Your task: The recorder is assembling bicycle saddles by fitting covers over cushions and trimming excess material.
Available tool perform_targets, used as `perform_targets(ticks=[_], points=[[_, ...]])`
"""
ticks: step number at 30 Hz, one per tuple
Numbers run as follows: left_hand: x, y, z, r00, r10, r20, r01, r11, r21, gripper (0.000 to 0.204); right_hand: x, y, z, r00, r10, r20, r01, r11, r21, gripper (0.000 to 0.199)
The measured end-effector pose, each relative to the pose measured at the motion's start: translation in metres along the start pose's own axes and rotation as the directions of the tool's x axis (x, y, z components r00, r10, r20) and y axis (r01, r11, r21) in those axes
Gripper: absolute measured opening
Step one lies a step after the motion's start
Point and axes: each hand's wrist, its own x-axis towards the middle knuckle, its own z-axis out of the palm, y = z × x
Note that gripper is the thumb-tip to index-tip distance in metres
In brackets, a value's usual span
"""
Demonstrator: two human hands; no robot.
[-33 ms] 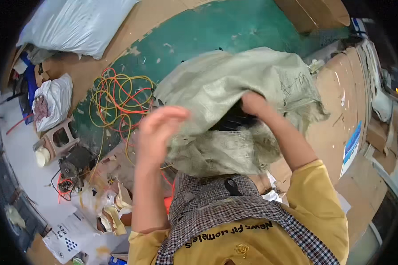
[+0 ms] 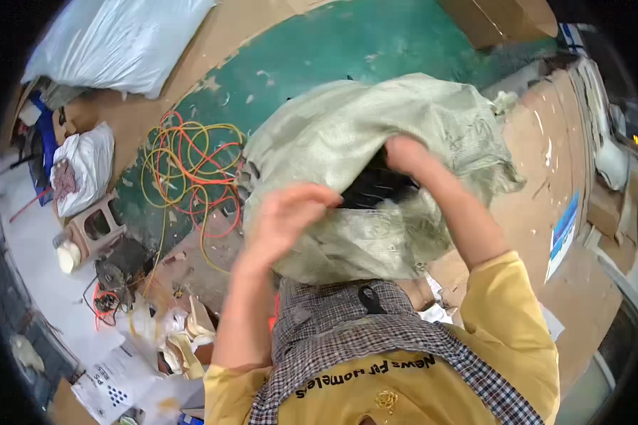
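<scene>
A large pale green woven sack [image 2: 347, 131] lies bulging in front of me, its mouth facing me. Through the gap in it, dark, shiny black contents [image 2: 376, 190] show, too shadowed to name. My right hand [image 2: 407, 154] is closed on the upper edge of the mouth and lifts it. At the left corner of the opening is my left hand [image 2: 287, 216], slightly blurred, its fingers stretched toward the gap and the thumb apart. The fingertips are at the sack's edge; nothing shows in that hand.
Tangled orange and yellow cords [image 2: 191, 166] lie on the green floor [image 2: 283, 53] to the left. Beyond them are a white bag [image 2: 85, 170], a hollow block [image 2: 99, 223] and a dark motor-like device [image 2: 124, 262]. Cardboard [image 2: 535, 156] spreads at the right; a large white plastic bag [image 2: 117, 46] lies far left.
My left hand has moved right and down from beside the sack to the corner of its opening. My right hand keeps its hold on the edge, slightly higher and further left.
</scene>
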Motion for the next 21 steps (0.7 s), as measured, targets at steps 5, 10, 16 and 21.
perform_targets(ticks=[5, 10, 16, 21], points=[[0.088, -0.103, 0.091, 0.994, -0.065, 0.093, 0.049, 0.986, 0.159, 0.049, 0.035, 0.018, -0.137, 0.943, -0.196, -0.269, 0.113, 0.949, -0.295, 0.019], [0.198, -0.004, 0.051, 0.956, -0.239, -0.171, 0.202, 0.957, -0.209, 0.073, 0.020, 0.046, -0.069, 0.887, -0.457, 0.070, 0.451, 0.889, 0.085, 0.024], [0.213, 0.046, 0.001, 0.804, 0.275, -0.527, -0.457, 0.853, -0.252, 0.073, 0.000, 0.143, -0.023, 0.985, 0.163, -0.049, -0.152, 0.973, 0.176, 0.037], [0.222, -0.016, 0.052, 0.838, -0.070, -0.541, -0.130, 0.937, -0.323, 0.067, 0.021, 0.309, -0.087, 0.950, 0.041, -0.311, -0.118, 0.965, -0.235, 0.039]])
